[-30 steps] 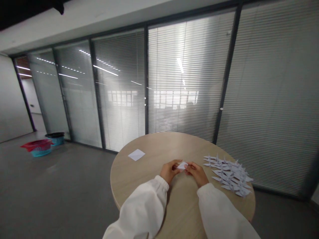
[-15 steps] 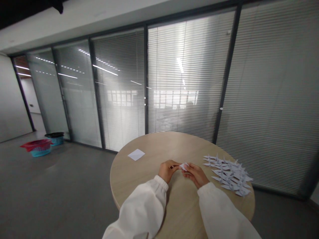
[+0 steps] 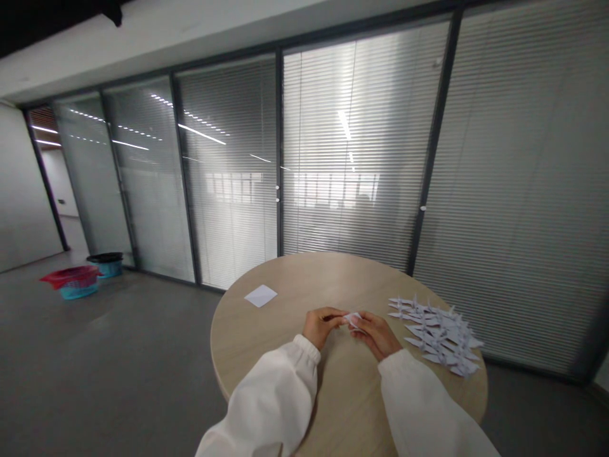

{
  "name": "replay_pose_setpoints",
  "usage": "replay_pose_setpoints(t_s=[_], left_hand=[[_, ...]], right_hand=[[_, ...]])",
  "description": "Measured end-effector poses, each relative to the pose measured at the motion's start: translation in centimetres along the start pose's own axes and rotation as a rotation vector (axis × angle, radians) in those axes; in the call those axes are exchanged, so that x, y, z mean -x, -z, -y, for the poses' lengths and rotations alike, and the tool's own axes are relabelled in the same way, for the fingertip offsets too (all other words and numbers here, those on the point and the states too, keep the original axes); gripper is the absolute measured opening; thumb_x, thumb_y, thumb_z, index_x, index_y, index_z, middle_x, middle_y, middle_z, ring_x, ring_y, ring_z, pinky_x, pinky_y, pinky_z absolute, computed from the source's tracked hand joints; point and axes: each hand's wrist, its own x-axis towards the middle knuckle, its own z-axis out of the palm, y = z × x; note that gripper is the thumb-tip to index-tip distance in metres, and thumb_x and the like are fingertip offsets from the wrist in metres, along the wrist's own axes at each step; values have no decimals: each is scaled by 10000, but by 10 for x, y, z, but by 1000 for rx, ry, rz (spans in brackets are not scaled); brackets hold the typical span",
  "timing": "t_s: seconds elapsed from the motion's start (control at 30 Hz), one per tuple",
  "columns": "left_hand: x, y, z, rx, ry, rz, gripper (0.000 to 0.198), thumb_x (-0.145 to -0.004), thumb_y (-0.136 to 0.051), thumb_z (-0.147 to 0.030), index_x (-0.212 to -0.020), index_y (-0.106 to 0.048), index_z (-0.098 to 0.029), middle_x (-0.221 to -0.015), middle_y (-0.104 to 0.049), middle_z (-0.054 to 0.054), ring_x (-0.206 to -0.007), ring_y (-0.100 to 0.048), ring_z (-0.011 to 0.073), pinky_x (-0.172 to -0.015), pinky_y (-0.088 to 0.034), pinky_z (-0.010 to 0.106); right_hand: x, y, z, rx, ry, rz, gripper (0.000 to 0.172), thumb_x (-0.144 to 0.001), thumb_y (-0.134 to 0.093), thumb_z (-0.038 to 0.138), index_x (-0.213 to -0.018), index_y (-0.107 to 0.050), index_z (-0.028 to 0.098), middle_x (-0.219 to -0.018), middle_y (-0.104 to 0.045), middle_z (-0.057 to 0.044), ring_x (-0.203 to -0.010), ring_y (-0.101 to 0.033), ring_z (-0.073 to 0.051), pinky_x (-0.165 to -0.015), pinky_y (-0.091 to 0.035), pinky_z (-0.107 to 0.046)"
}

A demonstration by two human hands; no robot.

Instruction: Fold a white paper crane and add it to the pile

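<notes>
A small folded piece of white paper (image 3: 353,317) is pinched between both my hands just above a round wooden table (image 3: 285,355). My left hand (image 3: 321,326) grips its left side with closed fingers. My right hand (image 3: 377,334) holds its right side, fingers curled over it. Most of the paper is hidden by my fingers. Both arms wear white sleeves.
A pile of several folded white paper cranes (image 3: 440,335) lies on the table's right side. A flat white paper square (image 3: 261,295) rests at the table's far left. Glass walls with blinds stand behind. Red, blue and black basins (image 3: 76,282) sit on the floor far left.
My hands have closed in further over the paper, hiding more of it. They stay at the same spot on the table.
</notes>
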Motion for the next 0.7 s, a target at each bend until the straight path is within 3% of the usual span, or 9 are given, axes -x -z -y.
replay_pose_setpoints(t_s=[0.2, 0.43, 0.7], left_hand=[[-3, 2, 0, 97, 24, -53, 273, -562, -654, -350, -693, -668, -111, -662, -630, 67, -525, -502, 104, -491, -419, 215], [-5, 4, 1, 57, -51, -14, 249, -602, -618, -372, -658, -653, -132, -683, -569, 51, -604, -506, 113, -476, -415, 195], [-5, 2, 4, 38, -23, 6, 246, -614, -606, -369, -648, -643, -129, -669, -548, 37, -602, -499, 104, -485, -417, 190]], right_hand=[[2, -1, 2, -6, -19, 18, 294, -571, -681, 377, -719, -607, 134, -652, -584, -19, -623, -545, -129, -591, -441, -245], [2, -1, -1, 13, -48, 54, 278, -598, -663, 376, -734, -599, 143, -655, -586, -21, -620, -546, -126, -583, -444, -238], [4, -4, 0, 59, -45, 108, 298, -598, -649, 416, -700, -600, 140, -653, -594, -29, -629, -546, -137, -606, -448, -257]])
